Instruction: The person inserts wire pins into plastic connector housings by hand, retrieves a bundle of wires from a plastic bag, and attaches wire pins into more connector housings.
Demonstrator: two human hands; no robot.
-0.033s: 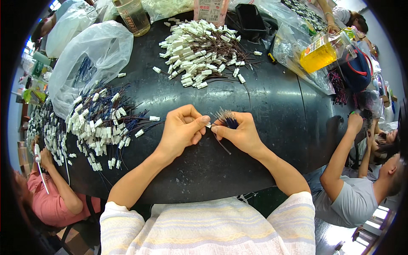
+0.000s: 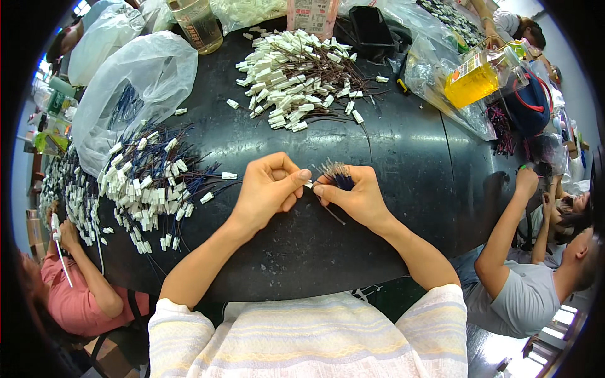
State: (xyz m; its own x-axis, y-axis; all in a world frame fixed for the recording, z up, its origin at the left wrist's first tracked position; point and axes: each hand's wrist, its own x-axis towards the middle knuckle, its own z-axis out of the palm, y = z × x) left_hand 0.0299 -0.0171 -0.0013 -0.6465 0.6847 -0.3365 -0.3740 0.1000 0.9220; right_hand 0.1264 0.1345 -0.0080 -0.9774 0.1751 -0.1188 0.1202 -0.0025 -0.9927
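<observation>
Over the near middle of the table, my two hands almost meet at the fingertips. My left hand (image 2: 267,192) pinches a small white plug connector (image 2: 308,184) between thumb and forefinger, the other fingers curled under. Close on its right, my right hand (image 2: 355,196) is closed round a bundle of dark blue wires (image 2: 344,181) whose pale metal tips fan out upward. A single wire (image 2: 336,215) hangs below the right fingertips. Whether its end sits inside the connector I cannot tell. Ahead lies a heap of white connectors with brown wires (image 2: 283,79).
Connectors with blue wires (image 2: 148,183) are piled at the left, by a clear plastic bag (image 2: 142,69). A cup (image 2: 196,26) and a black tray (image 2: 370,28) stand at the back of the black table (image 2: 403,208). A yellow-liquid bottle (image 2: 467,85) lies right. People sit both sides.
My hands have shifted only very slightly, and the hanging wire has swung a little to the right. Both grips are the same.
</observation>
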